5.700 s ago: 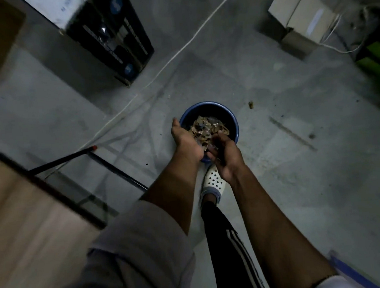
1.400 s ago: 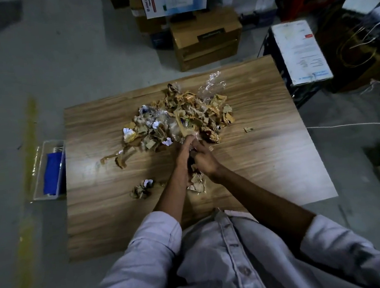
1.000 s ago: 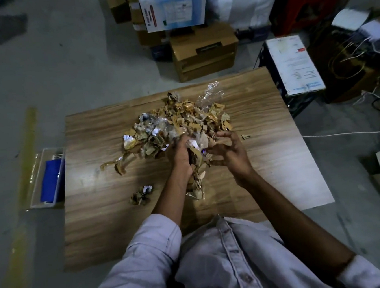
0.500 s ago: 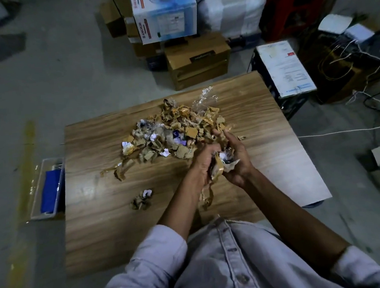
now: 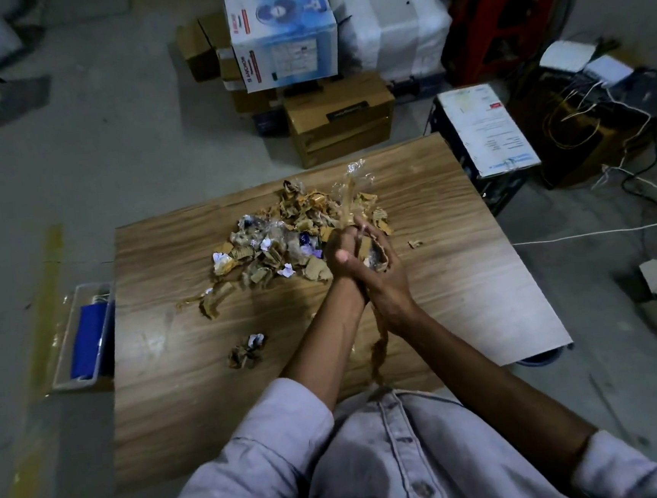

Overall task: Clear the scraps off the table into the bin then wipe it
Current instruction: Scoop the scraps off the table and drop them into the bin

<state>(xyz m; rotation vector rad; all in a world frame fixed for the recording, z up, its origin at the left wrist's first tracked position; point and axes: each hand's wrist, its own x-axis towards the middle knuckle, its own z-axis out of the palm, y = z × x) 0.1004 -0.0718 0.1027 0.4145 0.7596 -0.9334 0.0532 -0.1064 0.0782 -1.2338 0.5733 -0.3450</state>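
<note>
Hands clasp scraps; tray (clear) holds something blue, perhaps cloth.

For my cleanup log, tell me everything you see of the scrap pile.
The pile is a loose heap of torn brown cardboard-like bits, with white and purple crumpled pieces and clear film at the far side. It lies on the wooden table, far middle. At its right edge the left grip and right grip hold a handful.
</note>
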